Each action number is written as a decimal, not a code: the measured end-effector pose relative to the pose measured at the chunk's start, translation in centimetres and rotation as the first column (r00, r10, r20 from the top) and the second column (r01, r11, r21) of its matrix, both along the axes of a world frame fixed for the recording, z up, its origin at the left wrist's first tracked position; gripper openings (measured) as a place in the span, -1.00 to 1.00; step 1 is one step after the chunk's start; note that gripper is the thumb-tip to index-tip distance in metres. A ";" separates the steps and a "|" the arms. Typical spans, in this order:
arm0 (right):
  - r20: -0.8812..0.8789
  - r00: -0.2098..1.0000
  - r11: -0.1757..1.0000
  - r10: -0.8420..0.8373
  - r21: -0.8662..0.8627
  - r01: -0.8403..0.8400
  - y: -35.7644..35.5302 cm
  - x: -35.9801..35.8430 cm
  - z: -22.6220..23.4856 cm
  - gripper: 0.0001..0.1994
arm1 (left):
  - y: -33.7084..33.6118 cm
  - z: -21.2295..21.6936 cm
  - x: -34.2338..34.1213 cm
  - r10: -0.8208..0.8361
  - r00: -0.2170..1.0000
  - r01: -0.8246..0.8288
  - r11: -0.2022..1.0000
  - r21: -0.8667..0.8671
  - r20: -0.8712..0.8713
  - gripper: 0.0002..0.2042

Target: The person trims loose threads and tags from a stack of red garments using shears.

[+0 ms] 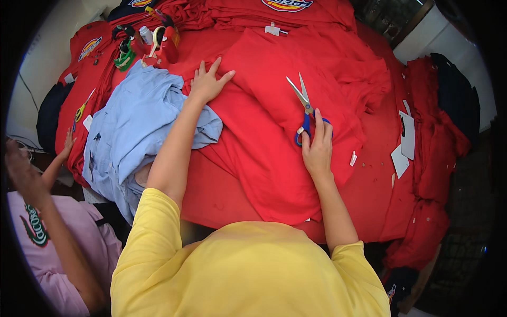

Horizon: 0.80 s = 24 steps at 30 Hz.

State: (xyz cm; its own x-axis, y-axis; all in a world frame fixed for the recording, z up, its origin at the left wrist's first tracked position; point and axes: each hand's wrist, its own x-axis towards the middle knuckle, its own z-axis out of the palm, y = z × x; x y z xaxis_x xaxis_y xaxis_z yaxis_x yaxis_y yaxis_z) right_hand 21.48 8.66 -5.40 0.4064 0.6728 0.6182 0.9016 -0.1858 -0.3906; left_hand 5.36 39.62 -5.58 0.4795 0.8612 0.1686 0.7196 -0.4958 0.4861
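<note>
A red garment (269,95) is spread in front of me, with a small white label (272,29) at its far edge. My left hand (208,84) rests on its left part, palm down with the fingers spread, and holds nothing. Over the right part of the cloth, my right hand (318,149) grips a pair of scissors (307,104) by the blue handles. The blades are apart and point away from me. How far the fingers pass through the handle loops is partly hidden.
A light blue garment (138,116) lies left of my left arm. Beyond it stand a red tape dispenser (157,55) and assorted tools. Yellow-handled scissors (80,112) lie farther left. White cards (407,135) and piled red garments (429,182) are at right. A person in pink (63,238) is on the left.
</note>
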 end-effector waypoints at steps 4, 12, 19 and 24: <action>0.145 0.989 0.998 -0.035 0.061 0.026 -0.9 2.3 -2.0 -0.31 | -0.9 1.9 0.2 -0.008 0.935 -0.016 0.998 -0.064 -0.354 -0.15; 0.081 0.993 0.996 0.090 0.011 -0.091 -2.9 10.7 -1.7 -0.32 | -5.4 3.0 3.0 -0.076 0.887 0.046 0.996 -0.076 -0.456 -0.22; 0.104 0.994 0.998 0.021 -0.057 -0.015 -7.7 19.9 -1.1 -0.35 | -18.5 0.7 6.6 -0.115 0.950 0.124 0.992 0.013 -0.291 -0.24; 0.031 0.979 0.978 -0.201 0.064 0.198 -10.9 17.3 -3.8 -0.36 | -16.7 -3.3 8.0 -0.070 0.986 0.115 0.940 0.320 -0.148 -0.25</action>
State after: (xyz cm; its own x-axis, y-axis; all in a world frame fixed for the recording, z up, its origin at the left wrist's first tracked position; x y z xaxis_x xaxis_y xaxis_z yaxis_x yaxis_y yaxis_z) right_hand 38.82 -2.24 -9.17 0.5050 0.5418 0.6719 0.8627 -0.3406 -0.3738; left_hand 13.36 22.91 -8.92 0.5918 0.7200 0.3624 0.7095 -0.6787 0.1899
